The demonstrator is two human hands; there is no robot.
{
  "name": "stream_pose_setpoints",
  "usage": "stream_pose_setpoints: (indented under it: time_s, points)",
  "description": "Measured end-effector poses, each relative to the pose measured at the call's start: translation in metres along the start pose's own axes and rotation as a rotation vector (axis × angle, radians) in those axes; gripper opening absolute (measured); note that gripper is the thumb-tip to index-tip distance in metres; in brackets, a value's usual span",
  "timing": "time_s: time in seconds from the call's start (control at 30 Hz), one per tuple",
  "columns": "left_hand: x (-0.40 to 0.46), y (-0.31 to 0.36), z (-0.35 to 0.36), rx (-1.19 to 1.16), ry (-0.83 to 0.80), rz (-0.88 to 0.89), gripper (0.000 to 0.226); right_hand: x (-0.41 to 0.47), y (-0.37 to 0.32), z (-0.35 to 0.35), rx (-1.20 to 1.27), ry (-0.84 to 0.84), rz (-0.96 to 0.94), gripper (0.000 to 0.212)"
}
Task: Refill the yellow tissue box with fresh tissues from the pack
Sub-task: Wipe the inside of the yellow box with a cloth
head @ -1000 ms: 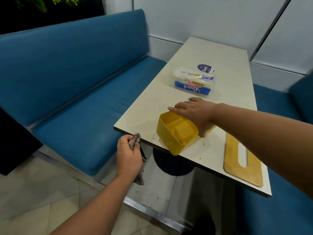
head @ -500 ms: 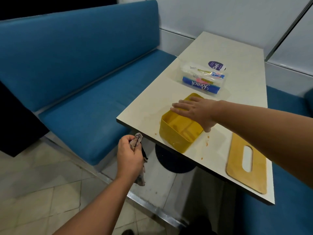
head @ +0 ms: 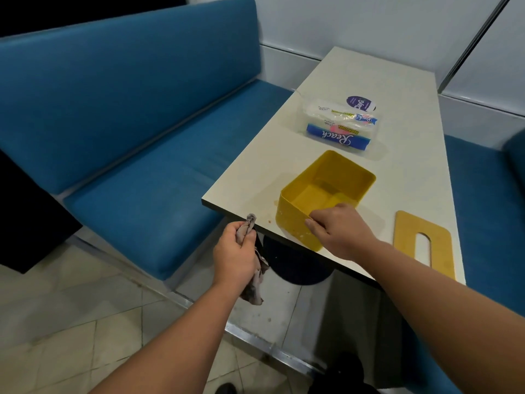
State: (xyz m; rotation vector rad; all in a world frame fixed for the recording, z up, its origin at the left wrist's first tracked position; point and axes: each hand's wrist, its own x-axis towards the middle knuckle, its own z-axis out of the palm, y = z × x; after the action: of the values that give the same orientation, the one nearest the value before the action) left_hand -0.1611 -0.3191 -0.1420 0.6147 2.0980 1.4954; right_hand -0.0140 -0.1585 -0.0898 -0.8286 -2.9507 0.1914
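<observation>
Worktop (head: 341,81): smooth pale laminate, low sheen, dark edge band, orange specks near 6 o'clock edge. Tissue box (head: 295,220): yellow plastic, smooth, semi-gloss, smudged inside. Lid (head: 434,237), at 3 o'clock of box: matt, wood-like. Tissue pack (head: 338,129), 12 o'clock: glossy clear printed film, crinkled. Rag (head: 252,288): grey cloth, crumpled. Bench (head: 127,137): blue matt upholstery. Floor (head: 71,336): tile, dull.

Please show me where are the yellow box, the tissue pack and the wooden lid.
yellow box (head: 345,169): head view, on its far inner wall.
tissue pack (head: 338,140): head view, on the blue printed band.
wooden lid (head: 409,231): head view, on the flat board left of its slot.
</observation>
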Motion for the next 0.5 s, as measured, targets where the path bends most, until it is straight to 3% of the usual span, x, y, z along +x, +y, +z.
stream_pose_setpoints:
  time_s: [0.23, 0.5]
  points:
    - [0.003, 0.000, 0.019, -0.107, -0.070, -0.094, 0.015, -0.015, -0.003, 0.006, 0.058, 0.047, 0.014, 0.043]
    - [-0.008, 0.017, 0.032, -0.135, -0.102, 0.036, 0.012, -0.015, -0.009, 0.002, 0.093, 0.087, 0.058, 0.053]
